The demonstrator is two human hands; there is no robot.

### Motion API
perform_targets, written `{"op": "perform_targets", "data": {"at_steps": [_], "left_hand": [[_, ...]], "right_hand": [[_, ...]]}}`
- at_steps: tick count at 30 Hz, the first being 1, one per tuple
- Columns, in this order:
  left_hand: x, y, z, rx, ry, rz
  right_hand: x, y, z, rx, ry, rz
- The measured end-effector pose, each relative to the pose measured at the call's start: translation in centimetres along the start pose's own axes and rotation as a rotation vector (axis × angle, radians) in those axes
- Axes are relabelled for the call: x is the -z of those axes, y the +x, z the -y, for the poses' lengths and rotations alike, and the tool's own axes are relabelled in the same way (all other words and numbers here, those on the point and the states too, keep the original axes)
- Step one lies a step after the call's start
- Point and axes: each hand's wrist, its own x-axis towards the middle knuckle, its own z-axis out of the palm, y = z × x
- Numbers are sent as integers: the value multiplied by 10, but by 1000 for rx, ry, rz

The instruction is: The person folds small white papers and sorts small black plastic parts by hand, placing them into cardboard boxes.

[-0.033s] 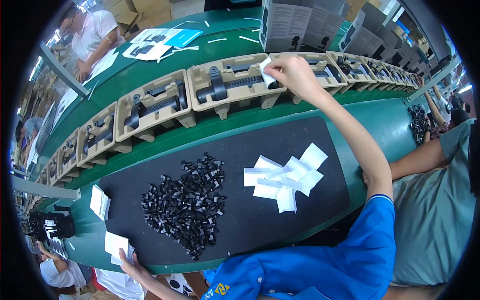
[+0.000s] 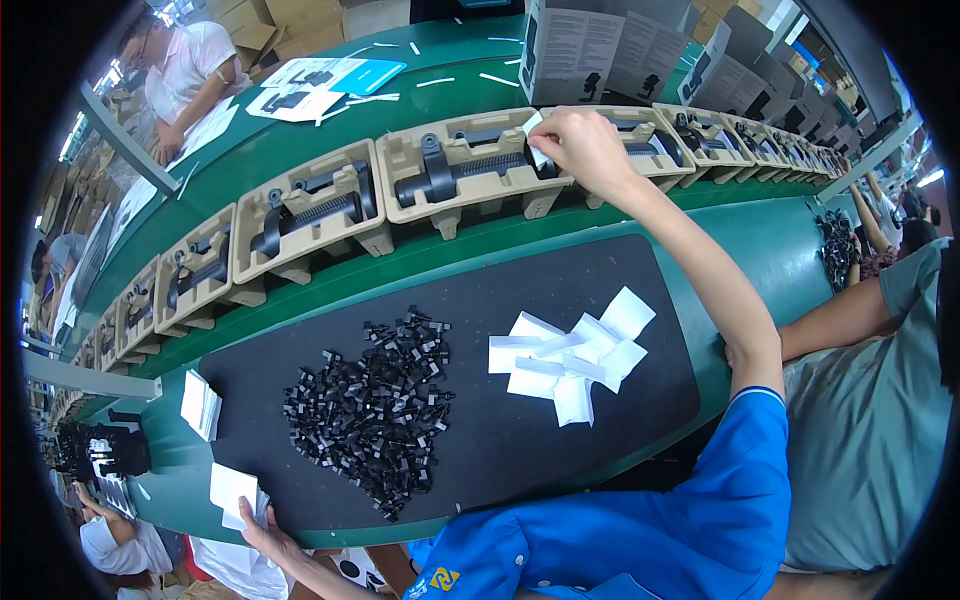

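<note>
My right hand (image 2: 585, 148) pinches a small folded white paper (image 2: 536, 137) over the right end of a brown moulded pulp tray (image 2: 403, 207). In that tray lies a black tube-shaped part (image 2: 470, 170) with a ribbed middle and a clamp-like collar. At the lower left, my left hand (image 2: 264, 530) is closed on the edge of a stack of white papers (image 2: 232, 487) at the table's edge. Several loose folded white papers (image 2: 570, 355) lie spread on a black mat (image 2: 480, 440). Left of them is a heap of small black plastic parts (image 2: 375, 405).
A second white paper stack (image 2: 201, 405) rests at the mat's left edge. More filled pulp trays (image 2: 305, 215) line the green conveyor. Grey printed cartons (image 2: 575, 55) stand behind it. Leaflets (image 2: 310, 85) lie across from me near a seated person (image 2: 190, 75). Another person sits close on my right.
</note>
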Motion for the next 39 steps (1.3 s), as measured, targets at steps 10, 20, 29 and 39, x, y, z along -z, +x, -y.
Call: {"op": "perform_targets", "data": {"at_steps": [10, 20, 29, 39], "left_hand": [[-5, -14, -8, -35, 24, -12], [16, -19, -24, 10, -151, 6], [-52, -106, -89, -38, -293, 690], [-86, -162, -103, -184, -169, 881]], "right_hand": [[-28, 16, 9, 49, -627, 386], [46, -43, 64, 112, 44, 204], [56, -89, 196, 298, 596, 289], [33, -106, 296, 620, 601, 16]]}}
